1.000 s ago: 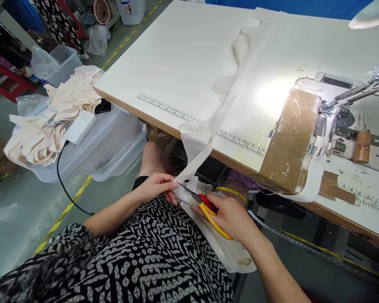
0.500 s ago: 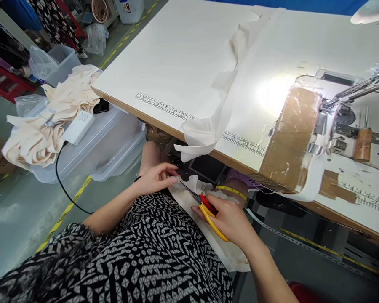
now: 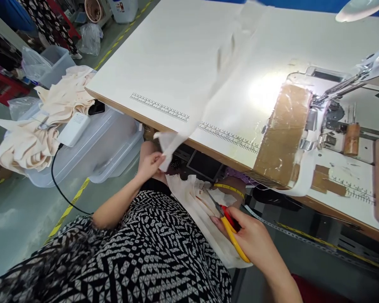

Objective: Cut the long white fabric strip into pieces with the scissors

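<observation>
My left hand [image 3: 150, 167] pinches the near end of a long white fabric strip [image 3: 194, 122], which runs blurred over the table edge and up across the tabletop. In my right hand [image 3: 244, 229] is a pair of scissors [image 3: 232, 235] with yellow and red handles, its blades pointing up and left above my lap. Off-white fabric [image 3: 192, 206] lies loosely folded across my lap under the scissors. A yellow tape measure [image 3: 230, 189] curves over my leg beyond it.
A sewing machine [image 3: 331, 122] with a cardboard-covered part [image 3: 282, 134] occupies the right of the white table [image 3: 164, 54]. Cream fabric pieces [image 3: 63, 92], a white power bank [image 3: 74, 129] and a dark phone [image 3: 96, 107] rest on plastic bins [image 3: 107, 143] at left. Another person's legs [image 3: 49, 25] show behind.
My left hand has taken hold of the strip's end and pulled it left, off the table edge. My right hand has moved right and slightly down with the scissors.
</observation>
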Tool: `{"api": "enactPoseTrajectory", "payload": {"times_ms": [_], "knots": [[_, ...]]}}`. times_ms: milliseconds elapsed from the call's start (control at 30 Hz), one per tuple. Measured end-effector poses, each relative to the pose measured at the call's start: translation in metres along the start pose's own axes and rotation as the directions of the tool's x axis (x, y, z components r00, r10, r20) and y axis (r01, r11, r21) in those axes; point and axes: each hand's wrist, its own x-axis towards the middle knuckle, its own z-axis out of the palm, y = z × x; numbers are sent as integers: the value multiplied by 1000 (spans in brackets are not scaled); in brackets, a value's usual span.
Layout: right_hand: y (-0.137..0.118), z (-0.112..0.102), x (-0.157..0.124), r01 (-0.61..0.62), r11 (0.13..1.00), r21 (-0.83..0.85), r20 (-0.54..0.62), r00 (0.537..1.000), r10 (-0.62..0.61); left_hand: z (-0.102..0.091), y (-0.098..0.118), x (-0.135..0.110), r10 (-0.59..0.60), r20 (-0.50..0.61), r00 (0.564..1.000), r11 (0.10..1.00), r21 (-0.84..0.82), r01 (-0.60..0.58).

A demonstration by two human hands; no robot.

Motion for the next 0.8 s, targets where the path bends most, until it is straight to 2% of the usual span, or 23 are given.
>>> {"api": "enactPoseTrajectory", "payload": {"times_ms": [67, 133, 200, 233, 267, 300, 333, 367, 400, 467, 500, 533, 633, 700, 767, 800], "knots": [[8, -2, -5, -42, 999, 14, -12, 999, 42, -12, -24, 0, -53, -48, 997, 997, 51, 55], [13, 0, -7, -70, 997, 35, -4, 998, 70, -19, -35, -9, -55, -77, 995, 994, 88, 62], [15, 3, -7, -85, 994, 62, 12, 996, 84, -17, -29, -26, -44, -74, 996, 992, 115, 52], [14, 4, -6, -85, 993, 80, 23, 996, 83, -13, -21, -36, -24, -32, 999, 992, 120, 27], [13, 6, -4, -83, 991, 102, 32, 996, 80, -7, -10, -46, 2, 34, 999, 994, 113, -6], [11, 7, -3, -80, 989, 128, 41, 996, 75, -1, 1, -56, 38, 152, 988, 995, 86, -51], [8, 7, -2, -79, 985, 154, 48, 996, 73, 5, 13, -63, 68, 281, 957, 997, 25, -78], [5, 6, -2, -82, 980, 179, 50, 996, 74, 10, 24, -69, 95, 413, 906, 995, -65, -75], [2, 5, -1, -86, 976, 202, 49, 996, 78, 14, 33, -72, 134, 530, 837, 985, -167, -52], [-2, 3, -2, -92, 968, 233, 58, 995, 80, 19, 46, -73, 213, 659, 722, 947, -320, 13], [-2, 3, -2, -93, 966, 242, 73, 994, 77, 21, 49, -71, 233, 672, 703, 940, -340, 14], [-2, 2, -3, -95, 964, 248, 94, 993, 73, 21, 51, -69, 238, 655, 718, 947, -319, -23], [-1, 6, -3, -111, 958, 265, 148, 986, 74, 20, 52, -62, 253, 493, 833, 966, -80, -246], [-1, 10, -2, -110, 947, 300, 159, 985, 64, 19, 51, -60, 300, 401, 865, 933, 65, -354], [-2, 14, 1, -96, 937, 337, 182, 983, 36, 17, 51, -60, 304, 354, 884, 926, 106, -361], [-3, 16, 3, -89, 934, 347, 203, 979, 18, 16, 50, -61, 271, 351, 896, 945, 80, -317]]}}
